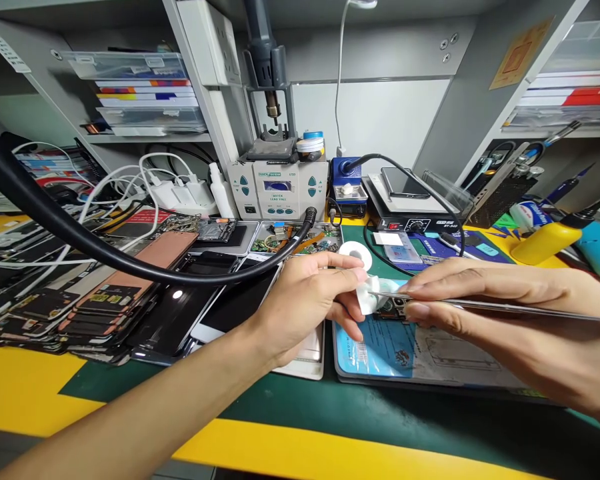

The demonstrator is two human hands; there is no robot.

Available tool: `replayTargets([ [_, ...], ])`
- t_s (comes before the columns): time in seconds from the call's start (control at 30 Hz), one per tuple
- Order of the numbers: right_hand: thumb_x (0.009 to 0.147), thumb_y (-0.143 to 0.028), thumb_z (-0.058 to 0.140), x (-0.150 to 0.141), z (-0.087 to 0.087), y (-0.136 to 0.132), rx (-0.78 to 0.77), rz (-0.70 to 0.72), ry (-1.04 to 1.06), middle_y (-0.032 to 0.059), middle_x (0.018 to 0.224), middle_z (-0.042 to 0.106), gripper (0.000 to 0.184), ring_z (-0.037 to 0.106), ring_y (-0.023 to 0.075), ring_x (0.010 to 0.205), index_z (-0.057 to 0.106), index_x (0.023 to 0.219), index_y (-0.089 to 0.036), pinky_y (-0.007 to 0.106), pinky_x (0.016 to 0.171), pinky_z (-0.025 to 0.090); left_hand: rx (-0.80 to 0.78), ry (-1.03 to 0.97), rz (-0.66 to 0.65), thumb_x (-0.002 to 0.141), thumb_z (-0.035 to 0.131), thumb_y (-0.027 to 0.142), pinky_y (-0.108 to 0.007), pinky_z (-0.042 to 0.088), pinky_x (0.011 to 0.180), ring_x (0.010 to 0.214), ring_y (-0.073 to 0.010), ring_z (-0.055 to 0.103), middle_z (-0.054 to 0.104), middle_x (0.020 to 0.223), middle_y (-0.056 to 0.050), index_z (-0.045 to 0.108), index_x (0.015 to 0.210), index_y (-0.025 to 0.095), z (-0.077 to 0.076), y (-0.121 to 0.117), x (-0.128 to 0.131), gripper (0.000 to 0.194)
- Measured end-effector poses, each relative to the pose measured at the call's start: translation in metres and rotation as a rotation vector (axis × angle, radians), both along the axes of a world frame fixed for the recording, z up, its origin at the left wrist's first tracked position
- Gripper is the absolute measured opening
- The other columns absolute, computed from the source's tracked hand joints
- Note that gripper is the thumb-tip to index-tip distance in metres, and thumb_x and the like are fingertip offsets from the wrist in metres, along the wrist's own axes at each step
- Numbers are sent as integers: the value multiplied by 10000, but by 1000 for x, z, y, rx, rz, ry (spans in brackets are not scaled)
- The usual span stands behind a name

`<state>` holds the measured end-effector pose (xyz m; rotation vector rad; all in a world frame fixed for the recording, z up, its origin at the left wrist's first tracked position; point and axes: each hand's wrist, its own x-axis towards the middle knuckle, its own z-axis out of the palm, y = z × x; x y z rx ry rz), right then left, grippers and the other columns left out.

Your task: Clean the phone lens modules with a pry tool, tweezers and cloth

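Note:
My left hand (307,300) pinches a small white piece of sheet (367,297), perhaps paper or film, between thumb and forefinger. Thin metal tweezers (460,304) are gripped in my right hand (485,300), their tips touching the white sheet from the right. Under the hands lies a small dark electronic part (399,308), mostly hidden by my fingers. It rests on a flat box with a blue and grey printed cover (380,353). Just behind my left fingertips sits a white roll of tape (356,255).
A hot-air station (279,191) stands at the back, its thick black hose (145,257) arching across the left. Phone parts (125,287) pile up at left. A soldering iron stand (348,183), a power unit (415,200) and a yellow bottle (547,241) stand at right.

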<state>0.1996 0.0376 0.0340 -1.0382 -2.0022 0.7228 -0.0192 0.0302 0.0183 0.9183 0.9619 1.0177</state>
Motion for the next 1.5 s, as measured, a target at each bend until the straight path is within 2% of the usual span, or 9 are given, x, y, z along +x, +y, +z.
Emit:
replayTargets([
  [0.17,780,-510,856,-2,1,3,109,6,55,-26,816,836,135,788,206,753,865,774,-375,250,694,644,5,-25,-5,895,625,154,-237,551,417,594,-166,614,605,661,-38,652,1036,87,2,0,-2,158],
  [0.37,781,-472,863,1,0,4,112,8,88,-44,819,837,81,795,187,764,861,780,-391,202,686,649,44,-11,-26,833,673,119,-242,565,429,618,-162,619,634,706,-38,643,1127,88,3,-1,-3,297],
  [0.63,813,-442,835,2,2,3,126,5,101,-41,853,841,53,800,186,764,863,810,-398,192,651,656,60,16,-25,851,694,127,-212,558,412,608,-137,609,630,743,-23,633,1137,94,1,-2,-2,294],
  [1.03,782,-598,818,-1,4,3,136,-52,98,-33,804,834,192,805,202,735,856,749,-413,205,608,660,55,16,-11,848,680,107,-210,553,406,612,-132,598,612,753,-16,640,1115,96,1,-2,-1,270],
  [1.27,654,-626,892,-5,6,3,69,-102,71,3,805,837,277,793,214,683,853,703,-356,176,526,621,61,44,-18,851,685,129,-218,550,409,618,-142,599,618,748,-20,642,1124,103,2,-2,-1,278],
  [1.5,697,-480,916,0,0,5,52,-76,67,-29,814,832,126,791,197,722,850,741,-383,171,569,622,74,42,-31,841,690,137,-215,548,420,624,-147,599,617,731,-19,643,1139,105,2,-2,-1,303],
])
